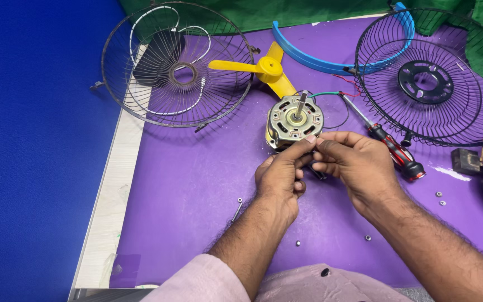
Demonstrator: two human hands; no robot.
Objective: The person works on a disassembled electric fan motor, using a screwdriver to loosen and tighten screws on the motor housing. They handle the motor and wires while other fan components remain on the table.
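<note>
At the middle of the mat: both hands are meeting just below the motor, fingertips together at its near rim.

Left hand: curling half shut, its thumb and forefinger reaching up and pinching at the lower edge of the motor; whether a small part is sitting between the fingertips cannot be told.

Right hand: lying just beside the left, fingers narrowing toward the same spot, its tips touching or nearly touching the left's (a dark piece is showing under the fingers, too hidden to identify).

Motor's bearing: lying directly ahead of both hands, touching the fingertips, round face tilting up toward the camera, shaft pointing up and slightly away.

Nearer hand: neither is clearly closer; the left is coming from below, the right from the lower right.

Wires: trailing from the motor's far side toward the right.

Screwdriver: lying just right of the right hand, red-and-black handle nearest, tip pointing toward the motor.

Blade: resting beyond the motor, yellow.

Guards: the left guard and the right guard are lying well apart.

Nuts: scattering on the mat.
</note>
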